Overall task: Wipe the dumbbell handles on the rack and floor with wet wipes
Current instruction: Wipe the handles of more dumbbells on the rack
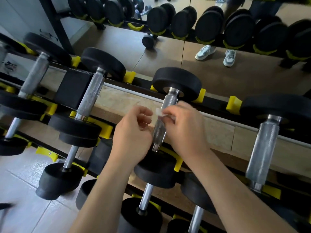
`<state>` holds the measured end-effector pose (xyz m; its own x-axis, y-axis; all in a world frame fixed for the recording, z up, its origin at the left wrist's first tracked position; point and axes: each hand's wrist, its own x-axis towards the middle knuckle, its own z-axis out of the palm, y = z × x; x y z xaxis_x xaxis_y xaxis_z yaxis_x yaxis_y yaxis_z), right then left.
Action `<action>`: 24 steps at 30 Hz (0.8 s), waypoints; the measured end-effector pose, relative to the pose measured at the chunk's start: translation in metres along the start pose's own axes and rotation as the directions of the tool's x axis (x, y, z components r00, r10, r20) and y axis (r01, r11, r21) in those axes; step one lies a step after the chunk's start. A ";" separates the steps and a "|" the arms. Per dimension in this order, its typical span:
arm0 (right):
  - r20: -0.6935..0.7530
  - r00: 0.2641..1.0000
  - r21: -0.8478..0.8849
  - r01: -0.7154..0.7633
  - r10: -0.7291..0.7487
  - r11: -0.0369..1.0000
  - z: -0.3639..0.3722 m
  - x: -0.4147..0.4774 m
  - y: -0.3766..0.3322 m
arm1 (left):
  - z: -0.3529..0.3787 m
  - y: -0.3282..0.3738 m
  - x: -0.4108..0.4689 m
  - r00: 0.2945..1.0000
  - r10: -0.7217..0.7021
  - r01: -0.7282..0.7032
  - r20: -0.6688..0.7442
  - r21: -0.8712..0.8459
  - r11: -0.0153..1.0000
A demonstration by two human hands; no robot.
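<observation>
Knurled steel caught the light on the dumbbell handle (159,127) you were working on, resting in the yellow cradles (200,95) of the rack (217,106), between two black end weights. From the head camera, your right hand (186,130) was pinched shut on a small wad of white wet wipe (159,112), held against the upper part of that handle, just below the far weight (176,81). Your left hand (133,137) sat just left of the handle, fingers loosely curled and half open; it seemed to hold nothing, though its fingertips came near the wipe. To do this step well, you probably needed to spread the wipe wider, wrap it round the bar, and draw it down the whole knurled length while twisting. Neighbouring handles (91,95) either side of this one waited on the same rack.
</observation>
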<state>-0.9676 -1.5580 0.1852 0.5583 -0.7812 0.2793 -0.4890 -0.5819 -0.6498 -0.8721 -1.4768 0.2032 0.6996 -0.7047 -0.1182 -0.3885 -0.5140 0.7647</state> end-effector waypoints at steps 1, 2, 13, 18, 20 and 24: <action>0.054 0.997 -0.033 0.052 -0.050 0.998 0.001 -0.001 -0.002 | 0.000 -0.001 -0.008 1.000 0.005 -0.005 -0.004 0.027 1.000; 0.133 0.987 -0.052 0.096 -0.089 0.994 0.003 -0.006 -0.003 | 0.000 -0.002 -0.016 1.000 0.008 -0.007 -0.022 0.055 0.998; 0.577 0.775 0.579 -0.610 0.257 0.540 -0.124 -0.064 -0.048 | -0.033 0.069 -0.106 0.995 0.078 -0.094 -0.061 -0.308 0.947; 0.516 0.749 0.711 -0.645 0.416 0.279 -0.188 -0.085 -0.054 | -0.047 0.105 -0.139 0.987 -0.129 0.149 0.095 -0.838 0.524; 0.511 0.719 0.756 -0.637 0.471 0.151 -0.209 -0.091 -0.059 | -0.050 0.116 -0.152 0.963 -0.064 0.267 0.260 -0.910 0.318; 0.523 0.682 0.820 -0.566 0.512 -0.083 -0.245 -0.106 -0.076 | -0.059 0.135 -0.182 0.921 -0.007 0.376 0.390 -0.883 0.281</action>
<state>-1.1533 -1.4864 0.3780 0.4806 -0.7122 -0.5117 0.2739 0.6762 -0.6839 -1.0169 -1.3893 0.3656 0.4127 -0.8363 -0.3610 0.6833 0.0221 0.7298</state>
